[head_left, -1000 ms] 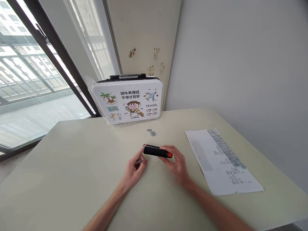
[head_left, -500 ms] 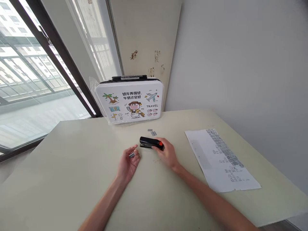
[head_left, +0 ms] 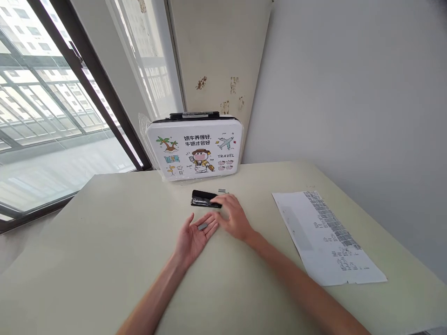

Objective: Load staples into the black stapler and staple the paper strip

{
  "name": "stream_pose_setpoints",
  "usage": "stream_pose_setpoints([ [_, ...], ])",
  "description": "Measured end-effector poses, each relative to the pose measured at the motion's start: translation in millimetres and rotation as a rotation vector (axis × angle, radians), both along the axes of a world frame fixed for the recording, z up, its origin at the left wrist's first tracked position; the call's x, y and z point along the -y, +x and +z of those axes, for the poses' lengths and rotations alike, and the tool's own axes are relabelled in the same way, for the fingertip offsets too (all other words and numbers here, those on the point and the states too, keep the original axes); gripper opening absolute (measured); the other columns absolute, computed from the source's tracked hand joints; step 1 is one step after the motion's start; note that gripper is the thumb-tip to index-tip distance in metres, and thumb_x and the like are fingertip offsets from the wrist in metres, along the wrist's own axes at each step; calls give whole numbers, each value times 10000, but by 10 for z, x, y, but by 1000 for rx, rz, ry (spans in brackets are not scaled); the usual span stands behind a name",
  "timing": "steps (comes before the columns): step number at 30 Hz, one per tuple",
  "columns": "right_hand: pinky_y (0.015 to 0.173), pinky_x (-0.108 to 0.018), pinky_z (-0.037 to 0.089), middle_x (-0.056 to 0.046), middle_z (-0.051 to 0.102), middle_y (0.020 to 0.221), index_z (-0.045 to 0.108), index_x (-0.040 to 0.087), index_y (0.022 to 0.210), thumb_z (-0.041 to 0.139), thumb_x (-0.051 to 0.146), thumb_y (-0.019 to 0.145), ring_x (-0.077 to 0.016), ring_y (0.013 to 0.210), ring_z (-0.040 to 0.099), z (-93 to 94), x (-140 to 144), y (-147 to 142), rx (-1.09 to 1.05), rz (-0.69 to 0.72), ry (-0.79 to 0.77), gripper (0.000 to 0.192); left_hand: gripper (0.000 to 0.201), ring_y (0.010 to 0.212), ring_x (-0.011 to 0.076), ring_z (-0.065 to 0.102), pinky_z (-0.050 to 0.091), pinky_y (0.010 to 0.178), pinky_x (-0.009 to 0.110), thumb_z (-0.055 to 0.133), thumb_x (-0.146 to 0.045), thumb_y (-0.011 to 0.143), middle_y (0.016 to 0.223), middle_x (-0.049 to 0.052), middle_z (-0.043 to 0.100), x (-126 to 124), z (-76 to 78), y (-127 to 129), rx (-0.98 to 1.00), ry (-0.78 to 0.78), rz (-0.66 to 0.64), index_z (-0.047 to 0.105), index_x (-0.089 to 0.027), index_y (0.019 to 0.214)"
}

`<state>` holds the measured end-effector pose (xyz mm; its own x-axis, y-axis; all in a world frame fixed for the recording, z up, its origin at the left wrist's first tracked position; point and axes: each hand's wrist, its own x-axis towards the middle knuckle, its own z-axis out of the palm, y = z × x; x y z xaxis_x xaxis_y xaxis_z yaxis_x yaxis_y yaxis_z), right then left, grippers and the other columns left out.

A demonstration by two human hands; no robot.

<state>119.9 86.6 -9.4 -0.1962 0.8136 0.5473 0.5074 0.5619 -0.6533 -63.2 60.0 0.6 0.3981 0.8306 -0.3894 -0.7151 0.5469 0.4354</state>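
My left hand [head_left: 193,238] is palm up with its fingers stretched out, and a small grey strip of staples [head_left: 203,226] lies across them. Just beyond it, a black stapler [head_left: 204,197] rests on the table. My right hand [head_left: 233,217] is at the stapler's right end, its fingers curved and its thumb apart. The fingertips overlap the stapler's end in view; whether they touch it I cannot tell. Right thumb and left fingertips are very close together. Behind my right hand, another staple strip [head_left: 221,190] lies on the table, with more partly hidden there.
A white suitcase [head_left: 195,153] with cartoon prints, partly in clear plastic, stands at the back of the pale table [head_left: 104,260]. On the right lies a printed paper sheet [head_left: 300,232]. A wall is to the right and a sliding window [head_left: 52,93] to the left.
The stapler has moved left and now rests on the table; my right hand has loosened from round it. My left hand has uncurled, showing the staple strip on its fingers. The view has shifted slightly.
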Motion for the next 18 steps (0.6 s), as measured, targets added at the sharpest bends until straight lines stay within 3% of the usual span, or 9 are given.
stream_pose_setpoints([
  [4, 1105, -472, 461, -87, 648, 1343, 711, 275, 1178, 725, 320, 956, -283, 1315, 535, 22, 268, 0, 196, 165, 87, 227, 485, 1117, 303, 714, 542, 974, 403, 422, -373, 1099, 1166, 243, 726, 27, -29, 26, 64, -1, -105, 624, 12, 1313],
  [9, 1016, -432, 509, -87, 710, 1227, 726, 239, 1050, 623, 229, 1027, -248, 1207, 604, 25, 402, -23, 259, 114, 181, 105, 462, 836, 193, 707, 545, 861, 321, 460, -414, 1102, 980, 128, 742, 98, -15, 61, 144, 30, -195, 674, -42, 1273],
  [11, 990, -424, 512, -84, 728, 1191, 714, 238, 1071, 580, 198, 1044, -239, 1164, 631, 78, 451, 91, 268, 114, 202, 143, 505, 869, 211, 709, 538, 913, 352, 477, -455, 1092, 986, 142, 743, 116, -2, 70, 129, 47, -232, 686, -26, 1258],
  [14, 1006, -420, 499, -77, 735, 1184, 695, 242, 1138, 581, 235, 1054, -230, 1154, 646, 136, 529, 511, 226, 23, 177, 142, 584, 1136, 314, 691, 479, 1067, 459, 457, -501, 1087, 1227, 228, 718, 112, 4, 68, 30, 66, -260, 671, -4, 1309],
  [18, 1016, -429, 502, -64, 732, 1162, 714, 271, 1134, 588, 383, 1043, -243, 1114, 666, 9, 645, 1531, 174, -345, 47, 191, 520, 1254, 330, 653, 460, 1106, 458, 485, -475, 1082, 1397, 217, 660, 73, -16, 49, -97, 56, -240, 706, -52, 1290],
])
